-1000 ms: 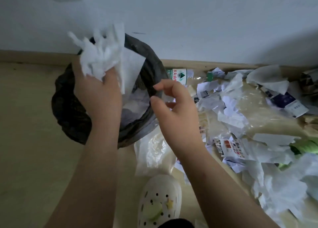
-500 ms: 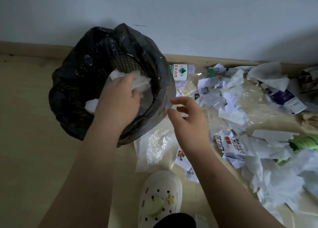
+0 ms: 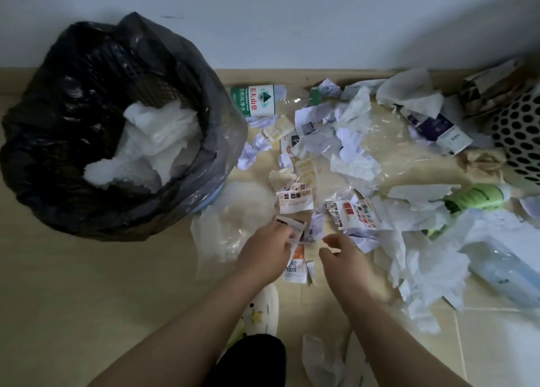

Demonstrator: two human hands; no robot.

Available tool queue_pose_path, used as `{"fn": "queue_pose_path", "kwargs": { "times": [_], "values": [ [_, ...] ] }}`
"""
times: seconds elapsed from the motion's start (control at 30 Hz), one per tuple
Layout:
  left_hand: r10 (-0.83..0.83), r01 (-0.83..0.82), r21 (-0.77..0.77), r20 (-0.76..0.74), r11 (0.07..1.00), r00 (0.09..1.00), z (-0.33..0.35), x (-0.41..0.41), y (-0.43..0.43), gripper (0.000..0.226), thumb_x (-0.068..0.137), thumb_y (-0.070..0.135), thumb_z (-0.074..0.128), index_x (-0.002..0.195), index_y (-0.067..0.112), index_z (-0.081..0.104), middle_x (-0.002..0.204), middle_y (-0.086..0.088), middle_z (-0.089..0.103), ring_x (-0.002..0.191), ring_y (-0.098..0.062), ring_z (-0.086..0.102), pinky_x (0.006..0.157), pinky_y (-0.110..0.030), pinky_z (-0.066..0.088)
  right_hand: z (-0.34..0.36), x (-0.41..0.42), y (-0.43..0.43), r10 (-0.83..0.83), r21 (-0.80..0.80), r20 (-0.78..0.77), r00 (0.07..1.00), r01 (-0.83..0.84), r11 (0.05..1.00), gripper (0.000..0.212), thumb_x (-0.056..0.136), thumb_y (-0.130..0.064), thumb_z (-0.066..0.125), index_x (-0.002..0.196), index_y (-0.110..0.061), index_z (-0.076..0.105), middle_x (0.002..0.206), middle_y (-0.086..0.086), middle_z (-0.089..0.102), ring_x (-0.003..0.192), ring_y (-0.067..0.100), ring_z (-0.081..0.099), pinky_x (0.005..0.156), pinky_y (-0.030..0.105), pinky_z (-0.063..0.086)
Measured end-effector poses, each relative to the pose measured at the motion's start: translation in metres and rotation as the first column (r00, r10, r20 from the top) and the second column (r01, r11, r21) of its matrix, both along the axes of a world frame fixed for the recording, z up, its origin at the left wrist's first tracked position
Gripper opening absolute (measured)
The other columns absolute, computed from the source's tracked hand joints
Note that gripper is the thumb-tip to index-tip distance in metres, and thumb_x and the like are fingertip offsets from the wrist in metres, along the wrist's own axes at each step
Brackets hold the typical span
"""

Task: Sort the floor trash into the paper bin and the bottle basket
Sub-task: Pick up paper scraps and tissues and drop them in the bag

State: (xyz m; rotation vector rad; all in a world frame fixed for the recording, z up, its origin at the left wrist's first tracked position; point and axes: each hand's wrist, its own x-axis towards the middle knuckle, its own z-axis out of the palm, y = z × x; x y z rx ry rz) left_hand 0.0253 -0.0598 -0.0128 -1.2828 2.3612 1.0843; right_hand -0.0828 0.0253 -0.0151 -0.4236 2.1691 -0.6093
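Your left hand pinches a printed scrap over the beige tiled floor; your right hand hovers beside it, loosely curled, empty; white wall behind

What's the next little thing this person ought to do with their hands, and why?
Probably lift the printed paper scrap that the left hand seems to pinch and drop it into the black-bagged paper bin, which already holds white tissue. The right hand holds nothing, so it looks free to gather another piece.
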Motion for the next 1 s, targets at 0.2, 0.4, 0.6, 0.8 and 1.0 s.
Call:
{"fn": "queue_pose_path", "kwargs": {
  "times": [0.2,0.4,0.6,0.8,1.0],
  "values": [
    [-0.264,0.281,-0.263,0.099,0.923,0.959,-0.027,0.005,0.016,0.052,0.089,0.016,0.045,0.140,0.024,0.040,0.153,-0.010,0.024,0.139,-0.032,0.028,0.103,-0.041,0.035,-0.015,-0.009,0.032,0.060,0.110,-0.012,0.998,-0.059,0.992,0.036,0.089,-0.013,0.048,0.125,-0.017,0.051,0.129,0.004,0.050,0.111,0.022,0.052,0.090,0.030,0.042],
    [-0.219,0.275,-0.140,0.322,0.951,0.921,-0.035,0.006,0.010,0.076,0.085,0.037,0.061,0.145,0.036,0.015,0.152,0.002,0.010,0.128,-0.028,0.029,0.099,-0.037,0.036,-0.017,-0.001,0.029,0.247,0.099,0.009,0.969,-0.246,0.964,0.050,0.085,-0.011,0.049,0.133,-0.021,0.043,0.134,0.002,0.043,0.119,0.023,0.047,0.096,0.032,0.042],
    [-0.100,0.134,-0.121,0.257,0.983,0.961,-0.036,0.004,0.012,0.065,0.085,0.030,0.061,0.141,0.030,0.028,0.139,-0.001,0.035,0.114,-0.023,0.050,0.092,-0.034,0.046,-0.016,-0.006,0.016,0.080,-0.058,-0.300,0.951,-0.102,0.993,0.035,0.085,-0.009,0.058,0.119,-0.011,0.057,0.120,0.009,0.052,0.111,0.026,0.051,0.091,0.034,0.041],
    [0.208,-0.208,-0.108,-0.013,0.972,0.978,-0.029,-0.002,0.014,0.030,0.093,0.015,0.046,0.120,0.020,0.057,0.119,0.001,0.060,0.104,-0.019,0.055,0.082,-0.030,0.044,-0.012,-0.034,-0.001,-0.081,-0.053,-0.431,0.899,0.065,0.996,0.053,0.080,-0.008,0.059,0.130,-0.020,0.050,0.132,0.010,0.042,0.120,0.032,0.041,0.101,0.042,0.030],
    [0.685,-0.666,0.162,-0.155,0.728,0.711,0.003,-0.014,0.002,0.025,0.094,0.024,0.051,0.114,0.017,0.064,0.105,-0.003,0.067,0.088,-0.018,0.057,0.078,-0.028,0.045,-0.017,-0.056,0.000,-0.045,0.029,-0.404,0.914,0.062,0.998,0.031,0.090,-0.018,0.052,0.119,-0.024,0.063,0.130,0.005,0.048,0.117,0.028,0.039,0.093,0.028,0.026]
  ]
}}
